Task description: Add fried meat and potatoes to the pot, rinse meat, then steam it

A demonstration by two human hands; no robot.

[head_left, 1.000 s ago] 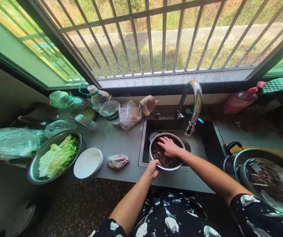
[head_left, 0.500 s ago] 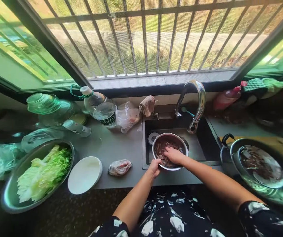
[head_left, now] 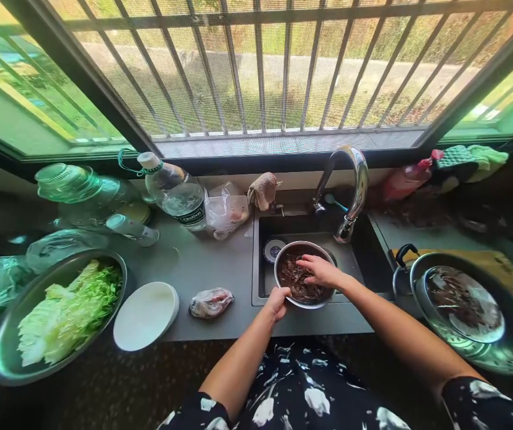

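At lower left we see a metal basin of cut cabbage (head_left: pixel 59 313), beside it a white dish (head_left: pixel 146 315), left of centre our wrapped packet (head_left: pixel 211 302), upper left our water bottles (head_left: pixel 173 190), centre a curved tap (head_left: pixel 350 191), lower right a lidded pan (head_left: pixel 471 310).

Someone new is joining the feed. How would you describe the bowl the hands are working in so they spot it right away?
Start at the curved chrome faucet under the barred window; the dark sink sits below it. At the sink's front edge is a round steel bowl of dark wet contents, left hand on its rim, right hand inside. Unlike the countertop cabbage bowl, it is small and in the sink.
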